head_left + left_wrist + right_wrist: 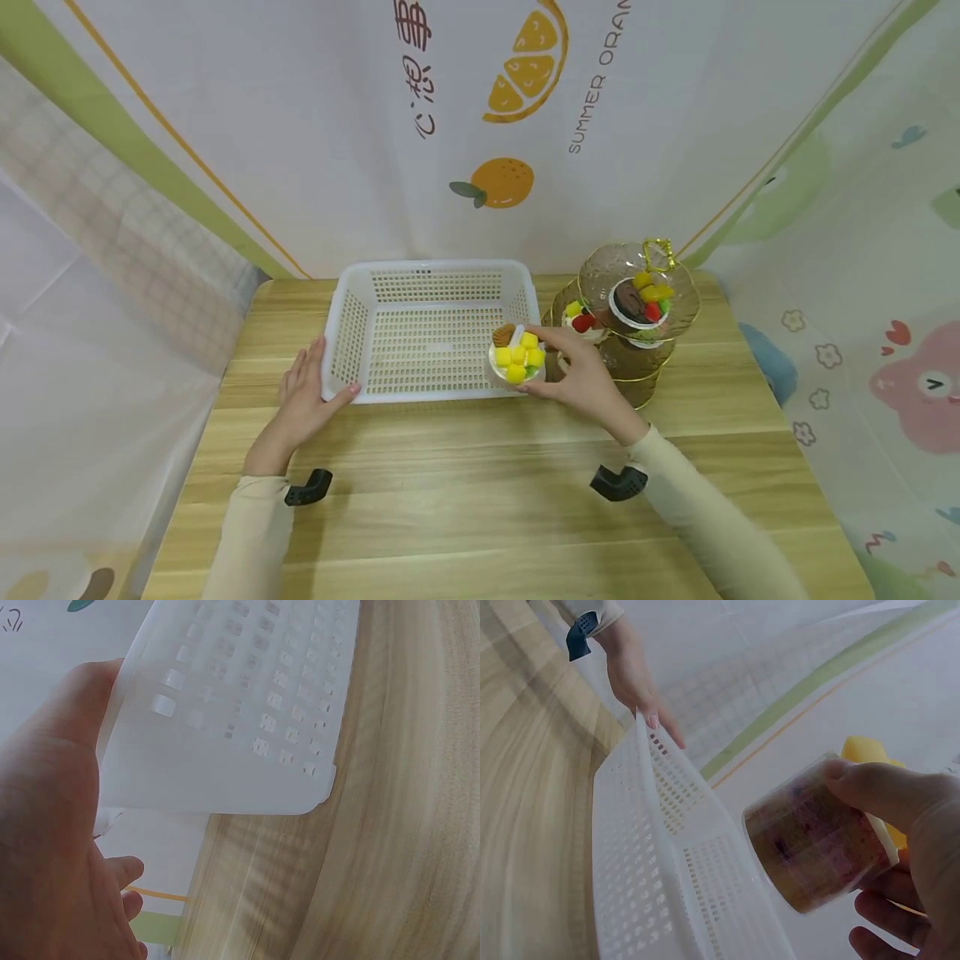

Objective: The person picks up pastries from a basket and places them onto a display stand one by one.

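My right hand (581, 375) grips a dessert cup (516, 358) by its side, over the right end of a white plastic basket (427, 398). Yellow cubes, a brown biscuit and a white stick top the cup. In the right wrist view the cup (817, 840) shows a brown and purple layered wall, with thumb on one side and fingers on the other. My left hand (306, 392) holds the basket's left front corner, thumb over the rim and fingers along the outside. Within the basket, its perforated floor shows. The left wrist view shows the basket's wall (247, 712) beside that hand.
Right of the basket stands a tiered stand (626, 367) of clear amber plates with gold rims. A chocolate dessert cup (637, 304) with fruit sits on its top plate, and a cream one (583, 325) lower down. A printed curtain (315, 167) hangs behind the wooden table (450, 500).
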A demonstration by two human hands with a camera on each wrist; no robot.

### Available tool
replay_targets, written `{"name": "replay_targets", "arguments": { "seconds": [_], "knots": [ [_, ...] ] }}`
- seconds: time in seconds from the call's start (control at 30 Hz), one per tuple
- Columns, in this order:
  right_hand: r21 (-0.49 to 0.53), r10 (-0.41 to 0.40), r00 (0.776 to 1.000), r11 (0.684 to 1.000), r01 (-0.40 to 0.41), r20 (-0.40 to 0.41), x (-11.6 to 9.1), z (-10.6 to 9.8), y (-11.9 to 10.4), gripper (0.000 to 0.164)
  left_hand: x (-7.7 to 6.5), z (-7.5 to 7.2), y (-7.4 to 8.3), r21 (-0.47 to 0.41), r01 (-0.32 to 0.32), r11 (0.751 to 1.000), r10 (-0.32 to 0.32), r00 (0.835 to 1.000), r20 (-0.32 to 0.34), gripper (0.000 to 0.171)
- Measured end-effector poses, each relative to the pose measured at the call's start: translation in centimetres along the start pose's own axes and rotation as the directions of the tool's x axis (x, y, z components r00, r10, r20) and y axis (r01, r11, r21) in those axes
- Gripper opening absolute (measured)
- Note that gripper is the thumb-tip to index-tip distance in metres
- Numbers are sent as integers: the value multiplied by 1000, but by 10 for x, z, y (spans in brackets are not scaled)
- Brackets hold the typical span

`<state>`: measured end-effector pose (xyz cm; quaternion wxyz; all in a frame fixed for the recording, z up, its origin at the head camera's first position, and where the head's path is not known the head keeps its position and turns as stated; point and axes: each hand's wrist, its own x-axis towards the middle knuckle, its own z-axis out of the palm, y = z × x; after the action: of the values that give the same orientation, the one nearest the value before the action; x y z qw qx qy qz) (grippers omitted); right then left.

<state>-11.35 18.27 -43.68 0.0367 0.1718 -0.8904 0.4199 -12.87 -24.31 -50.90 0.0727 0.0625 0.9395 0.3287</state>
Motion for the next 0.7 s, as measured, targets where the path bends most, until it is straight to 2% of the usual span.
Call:
{"name": "replay_targets", "arguments": {
  "seconds": [0.17, 0.33, 0.5, 0.7],
  "knots": [
    [32, 58, 991, 998, -54, -118, -45, -9, 19, 77, 0, 0, 0, 7, -1, 1000, 1, 1000, -3, 105],
    [51, 125, 967, 992, -116, -220, -78, -17, 40, 76, -1, -1, -1, 7, 2, 1000, -2, 1000, -3, 105],
    [70, 192, 940, 981, -179, -282, -100, -24, 53, 75, -1, -2, 0, 9, 3, 1000, -3, 1000, -2, 105],
    [101, 212, 933, 977, -190, -291, -115, -27, 59, 75, 0, 0, 0, 11, 2, 1000, -2, 1000, 2, 105]
  ]
}}
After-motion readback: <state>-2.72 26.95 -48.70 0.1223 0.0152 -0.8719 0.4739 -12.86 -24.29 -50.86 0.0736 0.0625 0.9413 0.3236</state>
